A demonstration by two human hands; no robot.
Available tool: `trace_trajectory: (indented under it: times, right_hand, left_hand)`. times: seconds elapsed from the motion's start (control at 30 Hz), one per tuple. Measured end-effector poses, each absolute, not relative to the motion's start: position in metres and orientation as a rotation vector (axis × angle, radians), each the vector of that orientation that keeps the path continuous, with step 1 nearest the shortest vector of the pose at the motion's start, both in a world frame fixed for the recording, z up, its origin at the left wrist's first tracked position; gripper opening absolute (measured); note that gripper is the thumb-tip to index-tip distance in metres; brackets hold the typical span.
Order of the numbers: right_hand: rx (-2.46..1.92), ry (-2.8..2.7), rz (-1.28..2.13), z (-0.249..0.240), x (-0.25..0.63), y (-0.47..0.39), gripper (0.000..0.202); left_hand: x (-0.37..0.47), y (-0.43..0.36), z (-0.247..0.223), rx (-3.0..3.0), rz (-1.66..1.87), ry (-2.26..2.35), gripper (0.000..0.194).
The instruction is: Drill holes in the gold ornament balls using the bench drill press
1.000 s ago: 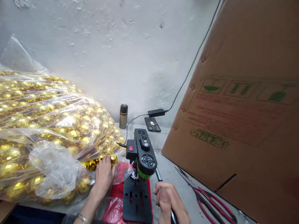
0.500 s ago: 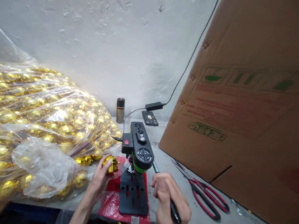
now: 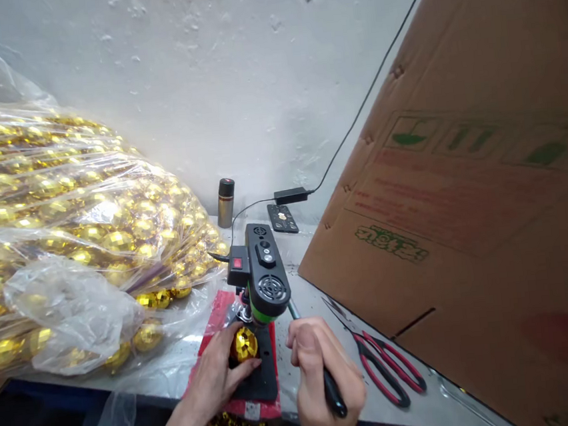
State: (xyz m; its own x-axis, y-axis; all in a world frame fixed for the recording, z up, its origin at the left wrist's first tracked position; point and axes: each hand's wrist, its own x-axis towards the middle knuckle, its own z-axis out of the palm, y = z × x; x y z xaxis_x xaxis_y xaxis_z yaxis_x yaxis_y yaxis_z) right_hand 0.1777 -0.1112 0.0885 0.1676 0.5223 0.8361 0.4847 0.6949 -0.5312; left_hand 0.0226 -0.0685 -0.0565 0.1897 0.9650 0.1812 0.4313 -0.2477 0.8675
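One small drill (image 3: 269,285) is standing on one flat black plate (image 3: 266,377), over one thin red plastic sheet (image 3: 211,330). The left hand (image 3: 214,368) is holding one shiny, faceted gold ball (image 3: 245,344) between thumb and fingers; the ball is sitting over the plate, just in front of the drill's rounded head, whether touching the plate I cannot tell. The right hand (image 3: 325,378) is closing around one slim lever (image 3: 336,397) with a smooth black end. One crinkled, clear plastic bag (image 3: 70,310) is bulging with glittering balls, too many to count. One pair of scissors (image 3: 361,338) with red-and-black looped handles is lying beside one big cardboard box (image 3: 440,225). One cylindrical bottle (image 3: 226,205) and one flat phone (image 3: 282,218) are resting near the rough wall (image 3: 179,116).
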Motion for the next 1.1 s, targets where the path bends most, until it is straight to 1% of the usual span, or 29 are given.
trace_trajectory:
  times: [0.33, 0.63, 0.93, 1.1]
  right_hand:
    - [-0.937, -1.522, 0.045, 0.084, 0.183, -0.118, 0.025]
    - [-0.948, -1.445, 0.05, 0.089, 0.178, -0.114, 0.028]
    - [-0.922, -1.38, 0.052, 0.096, 0.175, -0.11, 0.032]
    - [-1.002, -1.307, 0.085, 0.095, 0.167, -0.117, 0.033]
  left_hand:
    - [0.017, -0.073, -0.06, 1.99, 0.984, 1.15, 0.055]
    - [0.022, -0.068, -0.064, 1.918, 0.977, 1.237, 0.057]
    - [0.022, -0.074, -0.056, 1.994, 0.876, 1.192, 0.054]
    - [0.031, -0.064, -0.054, 1.986, 0.937, 1.303, 0.047]
